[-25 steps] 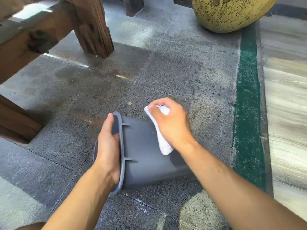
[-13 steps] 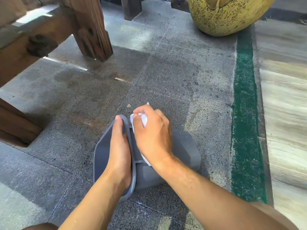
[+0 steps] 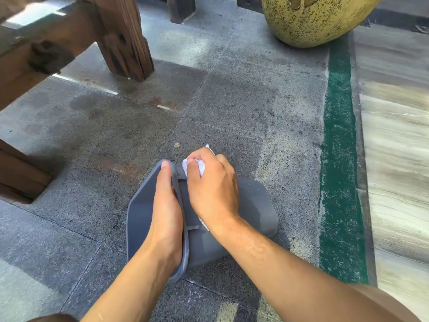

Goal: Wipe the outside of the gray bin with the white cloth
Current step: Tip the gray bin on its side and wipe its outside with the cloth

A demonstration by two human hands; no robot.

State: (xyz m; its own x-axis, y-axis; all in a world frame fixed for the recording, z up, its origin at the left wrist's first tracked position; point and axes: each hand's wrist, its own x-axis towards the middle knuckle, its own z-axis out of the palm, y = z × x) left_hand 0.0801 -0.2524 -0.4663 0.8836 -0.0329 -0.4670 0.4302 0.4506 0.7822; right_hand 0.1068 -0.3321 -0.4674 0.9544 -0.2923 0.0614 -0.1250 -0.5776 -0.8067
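Bin (image 3: pixel 253 205) laid on side on floor (image 3: pixel 232 101); rim gripped by left hand (image 3: pixel 166 205); cloth (image 3: pixel 197 167) pressed on wall, clutched in right hand (image 3: pixel 213 189).

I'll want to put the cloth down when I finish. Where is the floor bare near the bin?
Bare floor lies beyond the gray bin, up to the wooden post and the speckled yellow pot, and to its right up to the green strip. It is crowded at the bin's rim, where the left hand grips and the right hand presses the white cloth.
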